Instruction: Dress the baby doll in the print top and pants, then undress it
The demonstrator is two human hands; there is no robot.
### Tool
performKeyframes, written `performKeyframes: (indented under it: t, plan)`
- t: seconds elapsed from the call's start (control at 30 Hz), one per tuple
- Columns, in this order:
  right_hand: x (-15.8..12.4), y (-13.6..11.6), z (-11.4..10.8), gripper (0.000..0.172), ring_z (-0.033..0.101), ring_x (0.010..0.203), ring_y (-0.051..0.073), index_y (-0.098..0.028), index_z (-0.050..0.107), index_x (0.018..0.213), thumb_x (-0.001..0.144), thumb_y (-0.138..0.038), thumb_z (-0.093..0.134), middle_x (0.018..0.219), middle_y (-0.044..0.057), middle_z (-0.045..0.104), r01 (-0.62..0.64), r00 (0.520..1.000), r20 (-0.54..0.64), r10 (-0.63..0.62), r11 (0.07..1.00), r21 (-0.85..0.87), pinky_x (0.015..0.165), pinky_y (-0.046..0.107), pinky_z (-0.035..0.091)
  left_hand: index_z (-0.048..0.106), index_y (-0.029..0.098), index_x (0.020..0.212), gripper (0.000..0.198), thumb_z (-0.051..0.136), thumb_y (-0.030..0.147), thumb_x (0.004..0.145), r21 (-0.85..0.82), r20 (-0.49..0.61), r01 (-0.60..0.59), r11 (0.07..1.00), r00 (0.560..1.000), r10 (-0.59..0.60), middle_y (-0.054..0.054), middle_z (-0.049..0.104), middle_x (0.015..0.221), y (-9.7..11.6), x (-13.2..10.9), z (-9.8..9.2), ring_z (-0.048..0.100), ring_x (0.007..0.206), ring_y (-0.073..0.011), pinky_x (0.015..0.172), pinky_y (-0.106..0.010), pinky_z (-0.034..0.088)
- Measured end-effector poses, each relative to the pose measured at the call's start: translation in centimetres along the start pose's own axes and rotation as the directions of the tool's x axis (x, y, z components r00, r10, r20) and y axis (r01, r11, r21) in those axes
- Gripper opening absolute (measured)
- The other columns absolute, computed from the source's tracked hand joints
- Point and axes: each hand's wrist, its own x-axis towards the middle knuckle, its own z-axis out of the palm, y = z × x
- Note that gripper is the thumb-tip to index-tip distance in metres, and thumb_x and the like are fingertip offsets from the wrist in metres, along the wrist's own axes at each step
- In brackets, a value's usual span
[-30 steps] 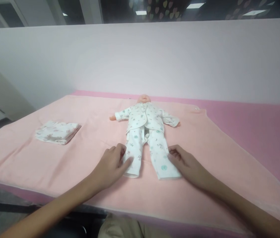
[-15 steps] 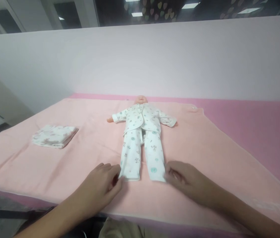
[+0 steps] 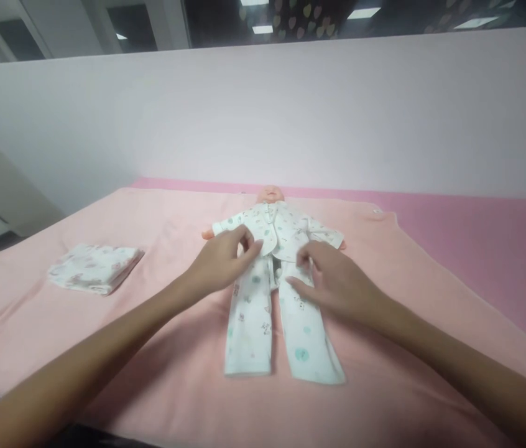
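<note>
A baby doll [image 3: 271, 194] lies on its back with its arms spread, dressed in a white printed jacket [image 3: 286, 227] and white printed trousers [image 3: 249, 323]. Over the jacket's lower hem on the left side is my left hand [image 3: 226, 258], thumb and curled fingers apart with nothing seen between them. My right hand [image 3: 328, 274] hovers at the top of the other trouser leg, thumb and fingers spread wide and holding nothing. Whether either hand touches the cloth I cannot tell. Both hands hide parts of the jacket hem and the trouser waist.
A folded white printed cloth [image 3: 97, 267] lies to the left on the pink blanket [image 3: 170, 354]. Behind the doll, a pale low wall [image 3: 291, 118] borders the pink surface [image 3: 468, 249]. The near edge of the blanket lies under my forearms.
Both hands have left the trouser cuffs and moved up to the doll's waist. The right-hand trouser cuff now flares outward. The view has shifted slightly.
</note>
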Motion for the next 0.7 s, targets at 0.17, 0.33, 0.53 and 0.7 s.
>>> performKeyframes:
  t: [0.17, 0.33, 0.53, 0.7]
  plan:
    - [5.4, 0.9, 3.9, 0.015, 0.05, 0.085, 0.019, -0.018, 0.051, 0.091, 0.09, -0.026, 0.063, 0.093, 0.005, 0.06, -0.013, 0.997, -0.083, 0.003, 0.993, -0.117, 0.071, 0.03, 0.034, 0.051, 0.022, 0.082, 0.037, 0.055, 0.055, 0.099, -0.031, -0.004, 0.056, 0.998, 0.998, -0.056, -0.001, 0.065, 0.077, -1.1, 5.8, 3.2, 0.06, 0.07, -0.0202, 0.062, -0.034, 0.038]
    - [5.1, 3.1, 5.7, 0.011, 0.047, 0.079, 0.016, -0.017, 0.048, 0.086, 0.092, -0.019, 0.058, 0.087, 0.003, 0.057, 0.037, 0.991, -0.129, -0.047, 0.997, -0.073, 0.069, 0.029, 0.031, 0.047, 0.022, 0.083, 0.037, 0.063, 0.054, 0.092, 0.05, -0.028, -0.057, 0.997, 0.998, 0.059, -0.001, 0.062, 0.079, -1.7, 4.9, 4.8, 0.057, 0.076, -0.0217, 0.063, -0.035, 0.037]
    - [4.9, 3.5, 5.9, 0.017, 0.041, 0.074, 0.015, -0.017, 0.041, 0.081, 0.096, -0.018, 0.048, 0.08, 0.003, 0.05, 0.077, 0.986, -0.146, -0.084, 0.995, -0.056, 0.068, 0.03, 0.03, 0.049, 0.022, 0.081, 0.035, 0.063, 0.053, 0.09, 0.101, 0.035, -0.063, 0.993, 0.998, 0.059, -0.003, 0.062, 0.079, -1.1, 4.5, 4.3, 0.058, 0.08, -0.0248, 0.067, -0.037, 0.039]
    - [5.1, 3.0, 4.8, 0.031, 0.042, 0.07, 0.014, -0.017, 0.034, 0.077, 0.105, -0.031, 0.042, 0.075, 0.002, 0.048, -0.047, 0.992, -0.109, 0.059, 0.992, 0.117, 0.064, 0.029, 0.031, 0.05, 0.023, 0.083, 0.032, 0.065, 0.05, 0.088, 0.094, 0.076, -0.058, 0.994, 0.996, 0.051, -0.003, 0.063, 0.083, -0.9, 4.4, 3.9, 0.059, 0.08, -0.0247, 0.066, -0.037, 0.041]
